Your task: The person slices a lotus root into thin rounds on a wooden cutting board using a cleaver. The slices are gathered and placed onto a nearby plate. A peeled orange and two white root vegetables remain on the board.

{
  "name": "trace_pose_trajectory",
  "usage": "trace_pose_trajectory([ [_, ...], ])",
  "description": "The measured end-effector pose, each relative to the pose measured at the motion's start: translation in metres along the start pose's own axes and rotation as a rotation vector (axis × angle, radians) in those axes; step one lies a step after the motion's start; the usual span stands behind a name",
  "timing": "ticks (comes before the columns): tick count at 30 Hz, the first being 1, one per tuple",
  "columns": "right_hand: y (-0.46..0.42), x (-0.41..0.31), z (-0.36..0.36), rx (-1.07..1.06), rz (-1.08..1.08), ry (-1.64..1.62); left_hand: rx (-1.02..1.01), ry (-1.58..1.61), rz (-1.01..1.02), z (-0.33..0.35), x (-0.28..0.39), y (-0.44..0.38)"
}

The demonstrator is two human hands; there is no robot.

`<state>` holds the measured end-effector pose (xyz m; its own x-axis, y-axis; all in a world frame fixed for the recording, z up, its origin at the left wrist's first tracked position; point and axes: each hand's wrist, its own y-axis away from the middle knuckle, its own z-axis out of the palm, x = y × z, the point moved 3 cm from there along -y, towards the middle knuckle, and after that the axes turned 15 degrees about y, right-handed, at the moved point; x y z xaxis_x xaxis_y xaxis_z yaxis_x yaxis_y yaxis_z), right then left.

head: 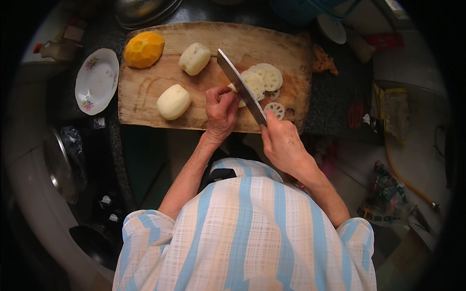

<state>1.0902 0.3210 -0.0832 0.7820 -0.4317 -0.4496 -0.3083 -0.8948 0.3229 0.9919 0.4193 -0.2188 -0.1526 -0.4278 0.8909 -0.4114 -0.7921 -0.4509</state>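
Note:
My right hand [285, 143] grips the handle of a cleaver [242, 85], its blade slanting up and left over a wooden cutting board [218, 34]. Left of the blade, the curled fingers of my left hand [222, 112] hold a piece of lotus root [232, 87], mostly hidden behind hand and blade. Several overlapping lotus root slices [270, 77] lie right of the blade, and a single slice [275, 110] sits near my right knuckles. Two peeled lotus root segments [174, 102] [194, 59] rest on the left half, below and right of a peeled orange vegetable piece, perhaps pumpkin [144, 50].
A floral white plate [97, 82] stands left of the board on the dark counter [327, 94]. Metal strainers or lids [149, 11] are behind it. At right lie a crumpled brown thing [323, 60] and red-handled scissors [354, 115]; a blue basket [302, 12] stands farther back.

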Motion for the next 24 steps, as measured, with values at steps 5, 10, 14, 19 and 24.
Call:
trace_pose_trajectory([
  [5, -0.016, 0.015, 0.027, 0.027, 0.01, 0.006, -0.062, 0.003, 0.034, -0.001, 0.003, 0.0],
  [10, -0.027, 0.027, 0.044, 0.073, 0.049, 0.014, -0.068, 0.006, 0.003, 0.001, 0.004, -0.006],
  [14, -0.031, 0.035, 0.031, -0.009, 0.076, -0.105, -0.064, 0.01, -0.001, -0.001, 0.005, -0.005],
  [19, -0.008, 0.012, -0.007, -0.009, 0.069, -0.137, -0.051, 0.021, -0.018, 0.0, 0.002, -0.004],
  [24, 0.008, -0.002, -0.013, -0.007, 0.059, -0.069, -0.027, 0.02, -0.01, 0.001, 0.001, -0.003],
])
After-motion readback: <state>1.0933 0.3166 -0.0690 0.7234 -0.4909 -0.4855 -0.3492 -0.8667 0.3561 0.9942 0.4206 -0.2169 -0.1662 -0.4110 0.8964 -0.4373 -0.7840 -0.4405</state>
